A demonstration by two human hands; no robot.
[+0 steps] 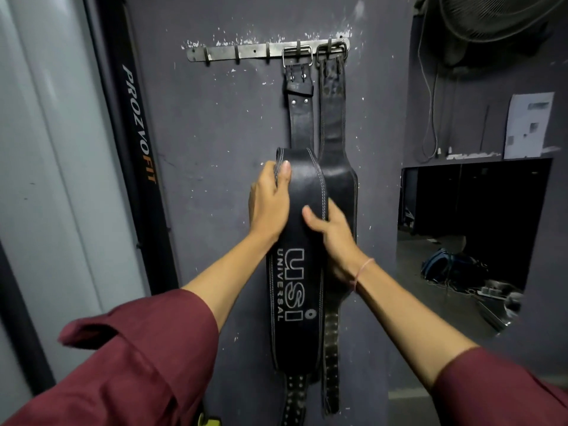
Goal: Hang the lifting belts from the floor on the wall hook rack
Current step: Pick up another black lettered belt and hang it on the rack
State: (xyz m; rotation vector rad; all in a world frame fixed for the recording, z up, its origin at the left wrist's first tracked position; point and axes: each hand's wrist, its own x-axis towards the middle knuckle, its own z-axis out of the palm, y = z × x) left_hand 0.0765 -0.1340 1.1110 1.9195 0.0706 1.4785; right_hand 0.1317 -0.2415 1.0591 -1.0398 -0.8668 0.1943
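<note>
Two black leather lifting belts hang by their buckles from the right end of a metal hook rack (246,52) on the dark wall. The left belt (296,290) carries white "USI UNIVERSAL" lettering. The right belt (335,133) hangs beside it, partly behind. My left hand (269,201) grips the lettered belt's left edge, thumb on its front. My right hand (333,238) holds the same belt's right edge, fingers curled behind it. The belts' lower ends run out of view at the bottom.
Several hooks at the rack's left stand free. A black upright marked "PROZVOFIT" (138,124) stands left of the wall. To the right are a wall opening (473,229) onto a cluttered floor, a fan (498,16) above and a paper notice (528,124).
</note>
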